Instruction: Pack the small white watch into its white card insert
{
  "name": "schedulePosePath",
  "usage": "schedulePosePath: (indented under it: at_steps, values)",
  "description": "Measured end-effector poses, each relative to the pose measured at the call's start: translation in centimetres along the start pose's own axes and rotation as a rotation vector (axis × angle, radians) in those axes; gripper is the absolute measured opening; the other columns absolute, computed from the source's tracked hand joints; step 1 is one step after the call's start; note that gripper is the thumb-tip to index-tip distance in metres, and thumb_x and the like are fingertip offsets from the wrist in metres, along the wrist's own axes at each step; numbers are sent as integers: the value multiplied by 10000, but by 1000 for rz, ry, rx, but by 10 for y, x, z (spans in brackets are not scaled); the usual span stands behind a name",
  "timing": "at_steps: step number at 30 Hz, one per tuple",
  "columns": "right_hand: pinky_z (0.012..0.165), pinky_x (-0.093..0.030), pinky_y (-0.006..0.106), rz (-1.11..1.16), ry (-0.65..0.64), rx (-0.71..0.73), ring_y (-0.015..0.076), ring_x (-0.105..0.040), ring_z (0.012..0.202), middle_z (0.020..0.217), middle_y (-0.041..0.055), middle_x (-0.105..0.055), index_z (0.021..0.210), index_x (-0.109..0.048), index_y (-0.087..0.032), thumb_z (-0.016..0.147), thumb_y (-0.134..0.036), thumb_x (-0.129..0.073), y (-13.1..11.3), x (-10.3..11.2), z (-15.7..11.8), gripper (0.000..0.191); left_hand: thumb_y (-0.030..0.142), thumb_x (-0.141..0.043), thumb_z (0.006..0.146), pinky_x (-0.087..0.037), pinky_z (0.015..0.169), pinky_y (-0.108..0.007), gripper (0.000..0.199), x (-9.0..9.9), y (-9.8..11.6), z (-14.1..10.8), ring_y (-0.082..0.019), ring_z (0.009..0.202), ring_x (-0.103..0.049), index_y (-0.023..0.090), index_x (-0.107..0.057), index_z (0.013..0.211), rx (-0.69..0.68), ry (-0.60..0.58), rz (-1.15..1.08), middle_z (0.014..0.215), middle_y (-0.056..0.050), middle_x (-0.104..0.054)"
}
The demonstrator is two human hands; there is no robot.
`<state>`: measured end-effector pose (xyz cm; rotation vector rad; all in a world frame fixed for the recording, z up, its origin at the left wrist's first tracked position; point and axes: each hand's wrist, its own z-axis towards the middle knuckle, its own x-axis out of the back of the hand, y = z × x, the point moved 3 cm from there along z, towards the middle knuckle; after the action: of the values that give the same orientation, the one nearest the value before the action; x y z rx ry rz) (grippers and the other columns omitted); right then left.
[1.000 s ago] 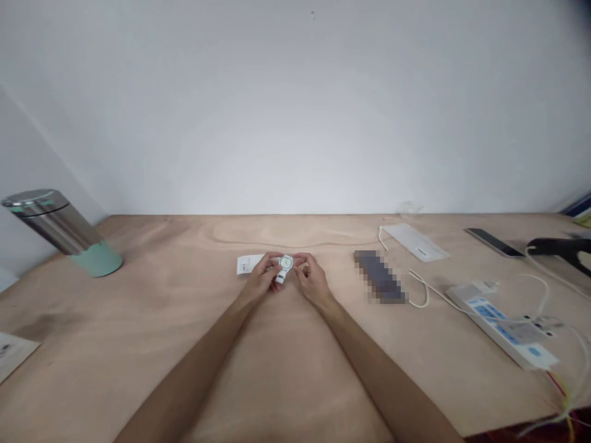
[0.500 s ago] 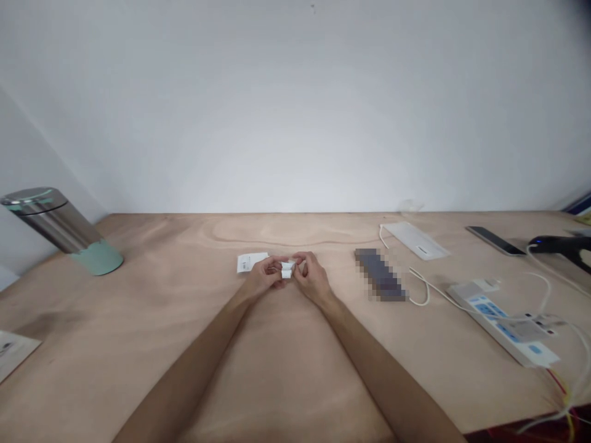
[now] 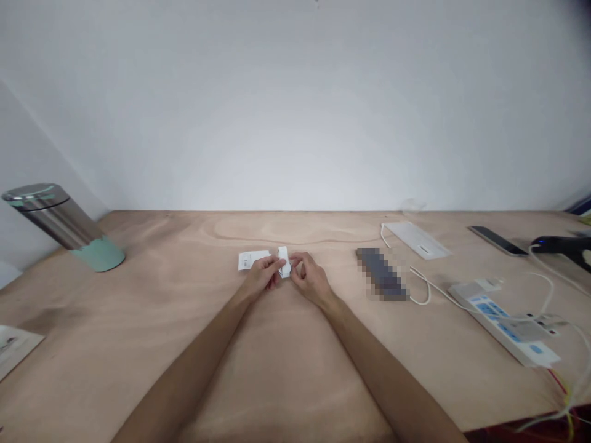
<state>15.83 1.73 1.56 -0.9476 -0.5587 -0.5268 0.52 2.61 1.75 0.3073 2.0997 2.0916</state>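
My left hand (image 3: 262, 275) pinches a small white object (image 3: 284, 261) between thumb and fingers, over the middle of the table. It looks like a narrow white strip standing on end, with a rounded part at its lower right; its exact kind is too small to tell. My right hand (image 3: 310, 278) is at the right edge of this object, its fingers curled and drawn together. Whatever the right fingertips pinch there is hidden. Behind my left hand lies a white packet (image 3: 249, 258) with small dark print, partly covered by the fingers.
A steel and mint tumbler (image 3: 78, 227) stands at the left, above a printed sheet (image 3: 16, 347). To the right lie a blurred-out dark device (image 3: 381, 274), a clear-white sleeve (image 3: 415, 239), a dark phone (image 3: 497, 240), a power strip (image 3: 503, 323) with loose cables and a black handheld device (image 3: 561, 246).
The white object has turned from lying crosswise between both hands to standing upright in my left fingers. My right fingers have shifted slightly at its edge.
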Motion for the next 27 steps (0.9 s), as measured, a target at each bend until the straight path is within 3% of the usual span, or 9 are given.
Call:
schedulePosePath:
  at_steps: [5, 13, 19, 23, 27]
  values:
    - [564, -389, 220, -49, -43, 85, 104, -523, 603, 931, 13, -600, 1124, -486, -227, 836, -187, -452, -9, 3, -3, 293, 550, -574, 774, -262, 333, -176, 390, 1, -3, 1, -68, 325, -391, 176, -507, 687, 15, 7, -24, 436, 50, -499]
    - [578, -397, 235, -51, -57, 63, 118, -530, 622, 945, 23, -599, 1114, -500, -228, 804, -143, -445, -9, 2, -2, 326, 540, -580, 783, -293, 336, -170, 390, 0, -6, 4, -78, 335, -450, 170, -501, 689, -28, -47, -8, 451, 29, -538]
    - [563, -416, 224, 199, 18, -88, 84, -499, 545, 921, 1, -616, 1105, -509, -222, 781, -155, -482, 1, 4, -1, 332, 516, -630, 742, -358, 366, -178, 367, -2, -4, 3, -83, 351, -472, 171, -510, 781, -15, -3, -30, 474, 60, -520]
    - [515, -419, 215, 432, -30, -196, 92, -508, 549, 850, 1, -625, 1076, -535, -212, 832, -319, -521, 5, 1, 1, 267, 497, -662, 719, -401, 385, -191, 389, -2, -4, 4, -86, 383, -502, 168, -517, 868, -38, -1, -29, 574, 38, -580]
    - [427, -394, 198, 683, -97, -347, 81, -487, 463, 760, -4, -644, 1002, -546, -201, 800, -461, -573, 11, -7, 3, 330, 481, -671, 727, -420, 394, -194, 410, -2, -7, 5, -73, 390, -503, 168, -518, 944, -60, -14, 6, 687, 4, -629]
